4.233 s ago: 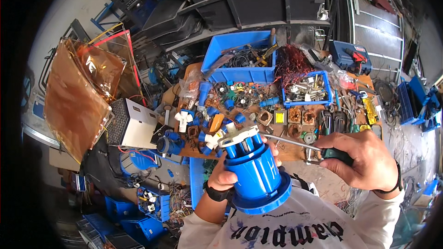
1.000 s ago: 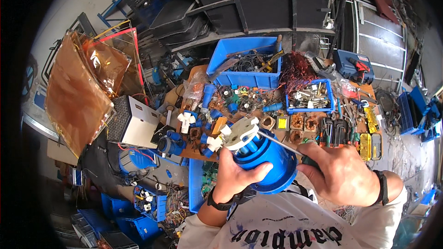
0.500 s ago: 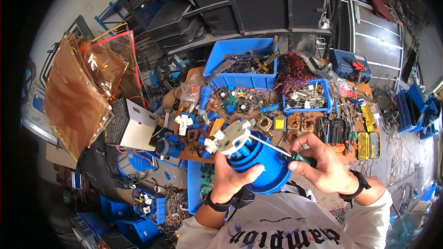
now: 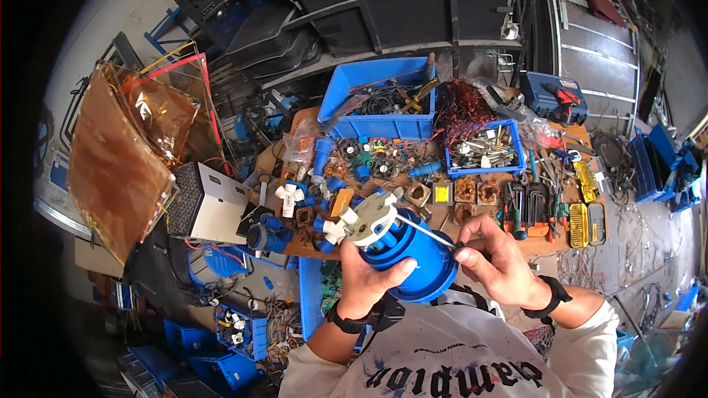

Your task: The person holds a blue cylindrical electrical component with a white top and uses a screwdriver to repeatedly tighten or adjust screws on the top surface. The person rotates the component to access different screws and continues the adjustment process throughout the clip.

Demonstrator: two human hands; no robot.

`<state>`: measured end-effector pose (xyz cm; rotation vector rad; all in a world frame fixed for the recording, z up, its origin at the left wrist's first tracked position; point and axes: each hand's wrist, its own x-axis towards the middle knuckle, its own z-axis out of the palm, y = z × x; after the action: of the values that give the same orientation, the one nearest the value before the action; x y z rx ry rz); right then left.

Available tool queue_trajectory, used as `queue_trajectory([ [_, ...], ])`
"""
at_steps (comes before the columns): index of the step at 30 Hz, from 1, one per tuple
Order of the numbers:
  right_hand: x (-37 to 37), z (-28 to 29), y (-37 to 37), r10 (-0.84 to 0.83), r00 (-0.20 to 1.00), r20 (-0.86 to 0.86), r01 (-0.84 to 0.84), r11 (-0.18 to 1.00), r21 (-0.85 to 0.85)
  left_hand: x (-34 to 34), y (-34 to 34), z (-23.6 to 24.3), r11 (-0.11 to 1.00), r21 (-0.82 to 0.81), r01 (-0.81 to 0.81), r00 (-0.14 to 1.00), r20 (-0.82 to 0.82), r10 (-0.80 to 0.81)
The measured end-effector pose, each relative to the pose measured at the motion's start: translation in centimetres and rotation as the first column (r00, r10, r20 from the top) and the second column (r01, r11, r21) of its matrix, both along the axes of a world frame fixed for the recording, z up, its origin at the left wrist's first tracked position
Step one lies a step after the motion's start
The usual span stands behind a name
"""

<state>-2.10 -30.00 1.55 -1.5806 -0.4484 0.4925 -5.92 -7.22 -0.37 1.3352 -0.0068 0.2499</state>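
Observation:
My left hand [image 4: 366, 281] is wrapped round a blue cylindrical plastic housing [image 4: 417, 269], its thumb lying across the side. A pale round insert [image 4: 370, 222] sits tilted at the housing's far end, with blue posts visible beneath it. My right hand [image 4: 505, 269] pinches a screwdriver [image 4: 424, 228] between thumb and fingers. The metal shaft slants across the housing, and its far end meets the edge of the insert. The screwdriver's handle is mostly hidden by the fingers. Left of the insert is a white three-armed plastic part [image 4: 332, 234].
A cluttered bench holds a large blue bin [image 4: 380, 127] of tools, a smaller blue tray [image 4: 483, 167] of metal pieces, and a yellow bit case [image 4: 579, 225]. A white-and-grey box [image 4: 221, 206] and brown sheets [image 4: 118, 162] stand at left. Another blue crate [image 4: 311, 309] is below the bench edge.
My right hand has shifted slightly left, with its fingertips closer to the housing. The screwdriver's green handle showed before and is now covered. My left hand keeps its hold on the housing.

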Motion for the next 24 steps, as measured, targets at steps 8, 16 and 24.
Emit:
queue_trajectory([
  [8,-0.2,-1.0,0.0,0.005,0.998,0.057,-0.001,0.998,-0.062,0.1,0.0,-0.5,1.0,0.016,0.02,1.0,-0.007,-0.019],
  [16,1.5,-1.2,0.4,0.07,0.954,0.292,-0.001,0.973,-0.232,0.5,1.3,-1.3,0.989,0.151,-0.004,1.0,0.009,0.002],
  [24,2.1,-0.7,-1.5,0.232,0.76,0.607,0.062,0.904,-0.423,-0.6,1.6,-2.2,0.984,0.178,0.023,0.998,0.045,-0.031],
])
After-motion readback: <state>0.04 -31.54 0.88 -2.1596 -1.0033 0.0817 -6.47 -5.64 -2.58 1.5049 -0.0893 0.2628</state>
